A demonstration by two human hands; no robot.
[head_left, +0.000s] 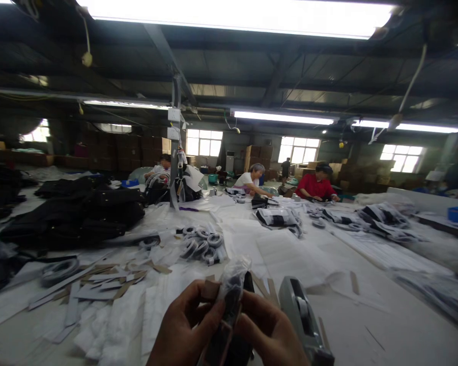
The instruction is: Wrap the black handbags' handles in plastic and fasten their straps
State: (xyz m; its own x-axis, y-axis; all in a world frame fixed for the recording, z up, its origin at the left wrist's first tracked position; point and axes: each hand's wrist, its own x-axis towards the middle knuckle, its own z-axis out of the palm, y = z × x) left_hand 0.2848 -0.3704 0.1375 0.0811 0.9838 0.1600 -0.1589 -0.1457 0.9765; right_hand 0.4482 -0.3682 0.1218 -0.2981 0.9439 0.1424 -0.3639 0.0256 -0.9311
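Near the front edge of the view, my left hand (191, 323) is closed round one side of a black strap-like piece wrapped in clear plastic (231, 292). A small brown flat piece (210, 290) shows at its fingertips. Gripping the other side of the same wrapped piece is my right hand (270, 328), fingers bent round it. The plastic bunches up at the top, and the lower end runs out of view between my wrists. Just right of my right hand stands a grey tape dispenser (301, 317) with a roll in it.
Cardboard strips (99, 284) lie scattered at left, below a heap of black bags (87, 208). Wrapped ring-shaped coils (202, 244) sit mid-table beside white sheets (297, 254). A post (174, 152) rises from the table. Co-workers (316, 185) work across it.
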